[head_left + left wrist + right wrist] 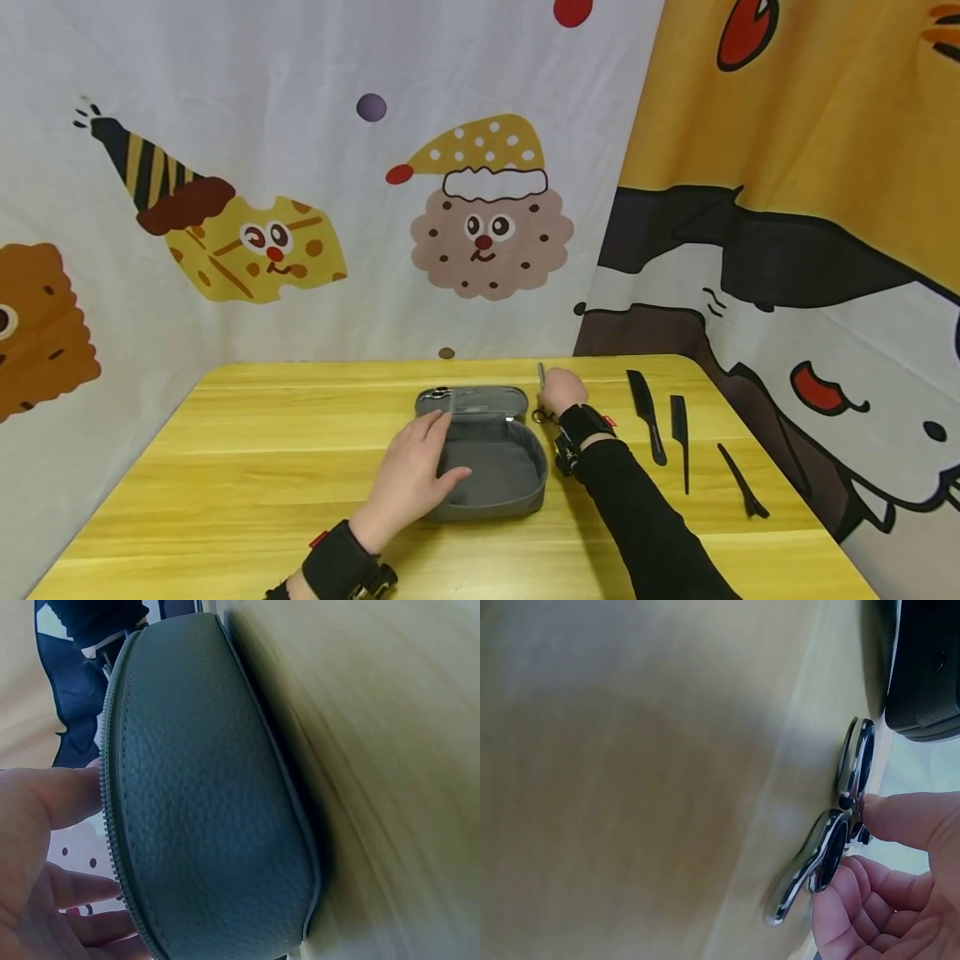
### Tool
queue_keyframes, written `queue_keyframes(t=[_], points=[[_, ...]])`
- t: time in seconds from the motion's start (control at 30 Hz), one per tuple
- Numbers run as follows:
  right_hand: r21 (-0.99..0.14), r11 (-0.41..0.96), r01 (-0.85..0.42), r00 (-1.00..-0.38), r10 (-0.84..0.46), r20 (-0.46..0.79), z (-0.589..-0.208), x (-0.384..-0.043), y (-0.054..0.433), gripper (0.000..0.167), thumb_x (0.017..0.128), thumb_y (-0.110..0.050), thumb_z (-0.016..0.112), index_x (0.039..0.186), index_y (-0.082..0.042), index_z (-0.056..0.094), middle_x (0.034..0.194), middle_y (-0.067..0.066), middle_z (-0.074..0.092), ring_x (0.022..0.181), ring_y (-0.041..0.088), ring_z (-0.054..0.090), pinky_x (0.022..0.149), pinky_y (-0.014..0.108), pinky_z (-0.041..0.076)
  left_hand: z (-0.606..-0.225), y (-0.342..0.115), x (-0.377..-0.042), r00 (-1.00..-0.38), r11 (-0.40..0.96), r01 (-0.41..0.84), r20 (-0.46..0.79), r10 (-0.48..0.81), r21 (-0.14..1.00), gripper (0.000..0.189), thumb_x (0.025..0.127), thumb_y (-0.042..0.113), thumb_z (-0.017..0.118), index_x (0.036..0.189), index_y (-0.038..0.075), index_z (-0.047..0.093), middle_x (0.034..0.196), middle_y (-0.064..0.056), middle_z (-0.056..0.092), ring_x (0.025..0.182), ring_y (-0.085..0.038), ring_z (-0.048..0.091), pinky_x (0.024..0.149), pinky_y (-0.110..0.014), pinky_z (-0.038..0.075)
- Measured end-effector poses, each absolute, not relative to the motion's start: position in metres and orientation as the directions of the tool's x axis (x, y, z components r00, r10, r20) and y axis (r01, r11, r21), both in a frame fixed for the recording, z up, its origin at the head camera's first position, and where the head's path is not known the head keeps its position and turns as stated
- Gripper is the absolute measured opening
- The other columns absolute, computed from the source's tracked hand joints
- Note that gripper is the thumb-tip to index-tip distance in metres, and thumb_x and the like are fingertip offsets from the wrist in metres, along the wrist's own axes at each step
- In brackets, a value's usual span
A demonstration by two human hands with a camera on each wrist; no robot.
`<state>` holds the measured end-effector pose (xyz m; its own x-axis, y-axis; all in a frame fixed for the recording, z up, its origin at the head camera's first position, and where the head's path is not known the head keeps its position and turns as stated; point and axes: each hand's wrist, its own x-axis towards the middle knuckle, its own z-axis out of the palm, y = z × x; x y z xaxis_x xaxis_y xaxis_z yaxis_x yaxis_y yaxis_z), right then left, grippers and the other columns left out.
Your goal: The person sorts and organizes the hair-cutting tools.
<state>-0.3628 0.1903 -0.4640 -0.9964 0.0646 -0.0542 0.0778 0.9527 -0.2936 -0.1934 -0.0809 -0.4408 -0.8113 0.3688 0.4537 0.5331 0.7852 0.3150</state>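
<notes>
A grey zip case (491, 507) lies on the table with its lid folded back. My left hand (408, 467) rests at its left side, fingers extended and thumb over the interior; the left wrist view shows the fingers beside the zipped rim (112, 825). Right of the case, my right hand (564, 390) pinches a pair of metal scissors (802, 862) between thumb and fingers, near the tabletop. Their finger loops face the wrist camera, and the hand hides part of them. Another pair of scissors (441, 392) sits in the lid's pocket.
To the right lie a wide black comb (643, 404), a black tail comb (679, 429) and a black hair clip (741, 483). The wooden table (247, 467) backs onto a printed curtain (300, 100).
</notes>
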Motion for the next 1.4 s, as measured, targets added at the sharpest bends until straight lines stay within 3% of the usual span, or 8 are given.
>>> queue_keyframes(t=[0.6,1.03,1.23,1.4], points=[[-0.238,0.968,0.076,-0.997,0.073,-0.019,-0.465,-0.364,0.188,0.020,0.088,-0.004,0.064,0.068,-0.006,0.065,0.071,0.010,0.059,0.064,0.026,0.056,0.053,0.037,0.046,-0.427,-0.062,-0.204,-0.768,0.739,0.612,0.437,0.468,0.282,0.076,0.085,0.042,0.078,0.141,-0.001,0.050,0.136,-0.022,0.053,0.126,-0.038,0.050,0.105,-0.048,0.041],[-0.298,0.949,0.100,-0.993,0.078,-0.086,-0.452,-0.353,0.199,0.020,0.090,-0.009,0.064,0.071,-0.005,0.061,0.069,0.011,0.055,0.062,0.027,0.053,0.053,0.036,0.041,-0.418,-0.045,-0.212,-0.750,0.713,0.641,0.431,0.502,0.285,0.075,0.087,0.043,0.075,0.143,0.000,0.048,0.140,-0.021,0.051,0.129,-0.037,0.048,0.108,-0.047,0.038],[-0.356,0.931,0.078,-0.993,0.040,-0.114,-0.448,-0.349,0.206,0.025,0.087,-0.009,0.065,0.063,-0.006,0.060,0.059,0.008,0.052,0.053,0.024,0.047,0.050,0.035,0.038,-0.416,-0.042,-0.216,-0.757,0.708,0.634,0.435,0.487,0.311,0.074,0.088,0.042,0.075,0.143,0.000,0.048,0.139,-0.020,0.051,0.128,-0.036,0.049,0.106,-0.046,0.040],[-0.418,0.907,0.041,-0.992,-0.012,-0.122,-0.444,-0.346,0.217,0.036,0.089,-0.008,0.061,0.056,-0.011,0.048,0.053,0.002,0.039,0.049,0.018,0.036,0.050,0.033,0.033,-0.414,-0.041,-0.220,-0.771,0.704,0.622,0.427,0.472,0.344,0.073,0.089,0.041,0.074,0.144,0.001,0.047,0.140,-0.019,0.051,0.129,-0.035,0.049,0.106,-0.045,0.040]])
